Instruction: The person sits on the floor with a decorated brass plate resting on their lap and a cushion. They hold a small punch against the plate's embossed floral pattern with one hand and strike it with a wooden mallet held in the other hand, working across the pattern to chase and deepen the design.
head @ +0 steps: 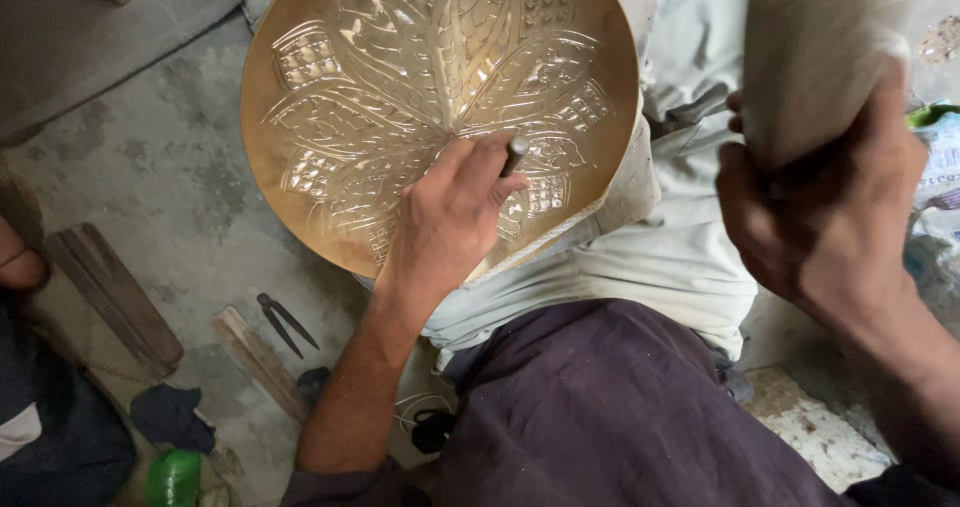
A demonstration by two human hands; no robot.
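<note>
Grey concrete floor (pixel 170 182) lies under the work. Left hand (pixel 450 217) has its grip closed on a punch (pixel 515 154) set on the brass plate (pixel 310 27) at 5 o'clock. Right hand (pixel 830 207), at 3 o'clock, clasps a wooden mallet (pixel 810 47). Wooden slats (pixel 115 292), pliers (pixel 285 322) and a green bottle (pixel 173 477) crowd 7 o'clock; bare floor at 9.

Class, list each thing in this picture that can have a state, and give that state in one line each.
Brass plate: tilted on the lap, engraved with a petal pattern.
Left hand: closed around a metal punch, its tip on the plate.
Right hand: raised, gripping a wooden mallet.
Dividers: lying on the floor, legs spread.
</note>
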